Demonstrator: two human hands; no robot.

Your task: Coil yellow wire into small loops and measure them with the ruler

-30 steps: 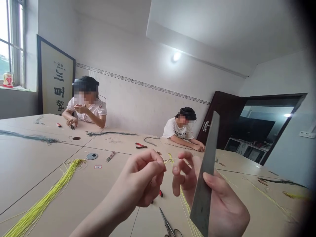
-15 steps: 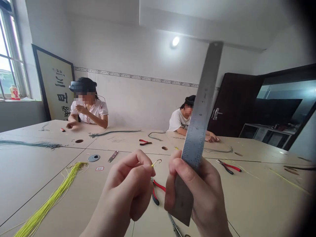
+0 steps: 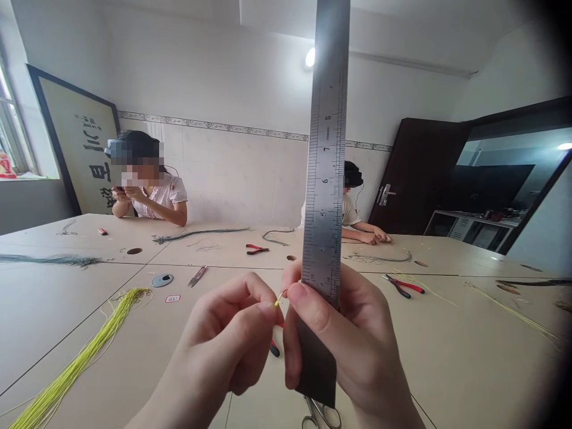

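Observation:
My left hand point(image 3: 227, 333) is closed in a pinch on a small fish hook point(image 3: 280, 296), with yellow at its lower end by the fingertips. My right hand point(image 3: 357, 339) grips a steel ruler point(image 3: 322, 226), which stands nearly upright with its marked face toward me. The hook's upper end meets the right fingertips at the ruler's left edge; its bend is hidden there. Partly covered by my hands are red-and-black pliers point(image 3: 274, 348) on the table. Below the ruler's lower end lie scissors point(image 3: 320, 412), only partly in view.
A bundle of yellow cords point(image 3: 93, 345) lies on the table point(image 3: 147, 369) at left. Thread snips point(image 3: 197, 276), a small label point(image 3: 173, 299) and more pliers point(image 3: 404, 285) lie farther off. Two people sit across the table, one point(image 3: 152, 193) at left, one point(image 3: 369, 229) behind the ruler.
The ruler has swung from a rightward tilt to nearly upright and moved left, against the hook held by my left hand. The person at left has raised both hands together.

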